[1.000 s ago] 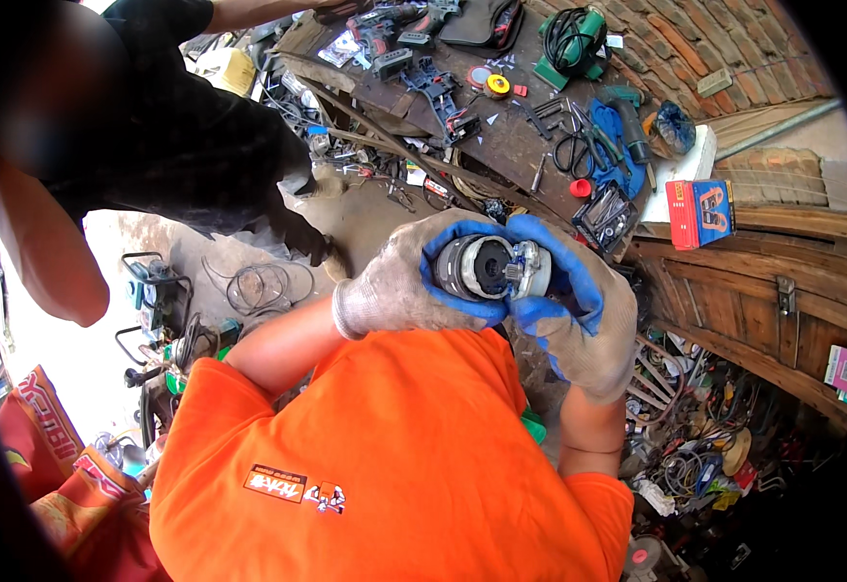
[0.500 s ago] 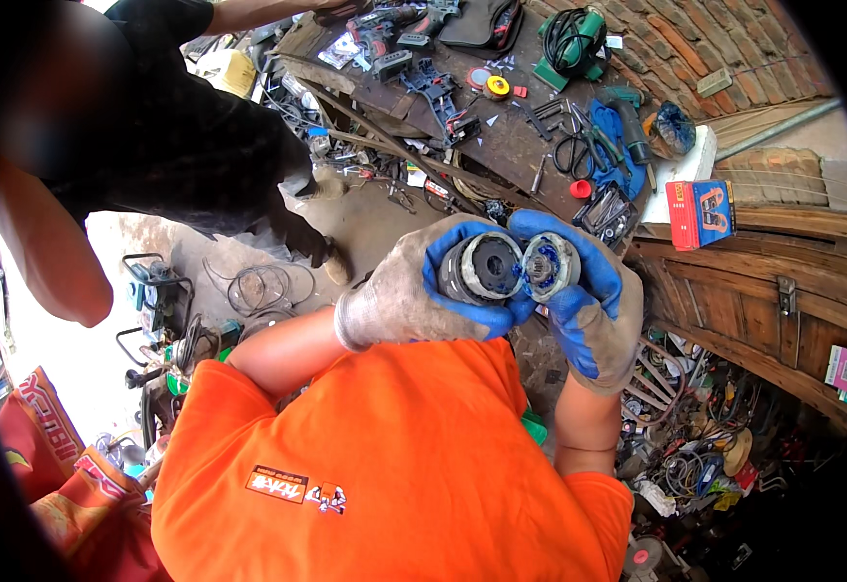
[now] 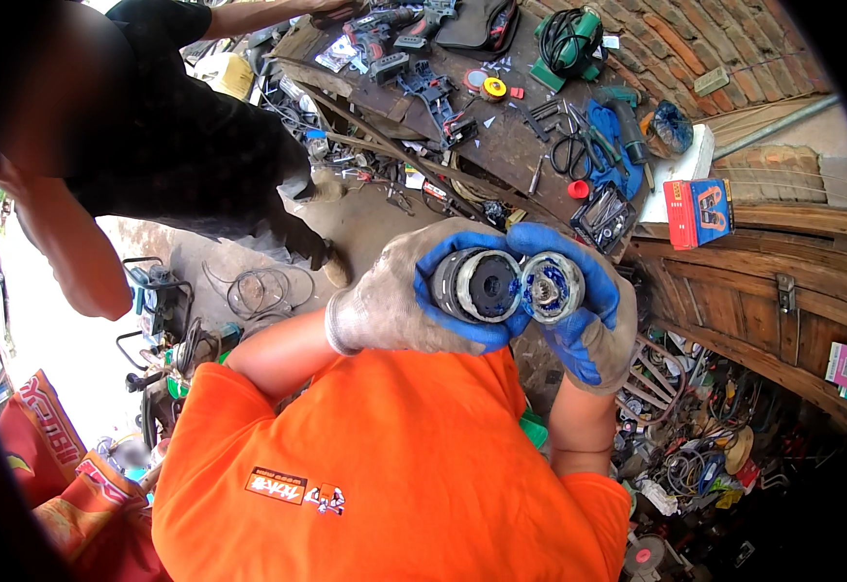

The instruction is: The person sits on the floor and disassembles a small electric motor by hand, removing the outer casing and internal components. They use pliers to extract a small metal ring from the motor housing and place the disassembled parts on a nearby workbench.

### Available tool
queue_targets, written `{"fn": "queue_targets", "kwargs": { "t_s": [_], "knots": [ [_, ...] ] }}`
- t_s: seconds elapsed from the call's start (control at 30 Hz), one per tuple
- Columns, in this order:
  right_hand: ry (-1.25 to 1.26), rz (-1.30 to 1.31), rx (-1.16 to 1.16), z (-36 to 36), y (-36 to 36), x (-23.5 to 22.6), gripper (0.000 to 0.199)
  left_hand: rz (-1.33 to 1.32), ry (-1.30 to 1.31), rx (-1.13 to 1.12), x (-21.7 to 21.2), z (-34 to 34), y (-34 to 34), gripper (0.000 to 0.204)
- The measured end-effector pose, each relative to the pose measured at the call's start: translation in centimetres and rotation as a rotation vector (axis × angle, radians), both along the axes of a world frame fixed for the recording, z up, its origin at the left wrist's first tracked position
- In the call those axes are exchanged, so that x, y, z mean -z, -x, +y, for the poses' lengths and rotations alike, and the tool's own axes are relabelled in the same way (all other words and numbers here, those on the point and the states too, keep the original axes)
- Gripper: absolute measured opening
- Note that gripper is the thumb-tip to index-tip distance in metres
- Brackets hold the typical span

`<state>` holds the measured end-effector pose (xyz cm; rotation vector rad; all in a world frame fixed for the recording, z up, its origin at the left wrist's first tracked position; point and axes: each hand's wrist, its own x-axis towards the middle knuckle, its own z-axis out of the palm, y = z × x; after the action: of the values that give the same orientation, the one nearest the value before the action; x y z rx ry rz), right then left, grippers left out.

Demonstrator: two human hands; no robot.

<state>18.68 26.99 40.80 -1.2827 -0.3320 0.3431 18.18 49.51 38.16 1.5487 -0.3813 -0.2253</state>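
Your left hand [image 3: 399, 306], in a grey glove with blue rubber-coated fingers, is wrapped around a round dark motor housing [image 3: 477, 284], its open end turned up toward you; the blue fingertips curl over its near and lower edges. Your right hand [image 3: 588, 315], gloved the same way, grips a smaller round metal end piece [image 3: 553, 286] that sits just beside the housing, the two edges touching or nearly so between your hands. The housing looks like dull grey metal with a black hollow centre; the smaller piece is lighter, shiny and scuffed, with a small hub in its middle. Both are held above your orange shirt [image 3: 385, 466]. Beyond them lies a dark workbench [image 3: 511, 145] strewn with tools, and a person in black [image 3: 181, 136] stands to your left
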Motion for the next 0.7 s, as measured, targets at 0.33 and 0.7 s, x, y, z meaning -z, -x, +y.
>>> {"fn": "queue_targets", "kwargs": {
  "t_s": [0.33, 0.7],
  "knots": [
    [-0.042, -0.076, -0.047, -0.2, 0.0, 0.0, 0.080, -0.252, -0.011, 0.005, 1.0, 0.4, -0.8, 0.074],
    [-0.008, -0.036, -0.012, -0.6, 0.2, 0.5, 0.085, -0.358, -0.103, -0.073, 0.4, -0.1, -0.4, 0.069]
  ]
}}
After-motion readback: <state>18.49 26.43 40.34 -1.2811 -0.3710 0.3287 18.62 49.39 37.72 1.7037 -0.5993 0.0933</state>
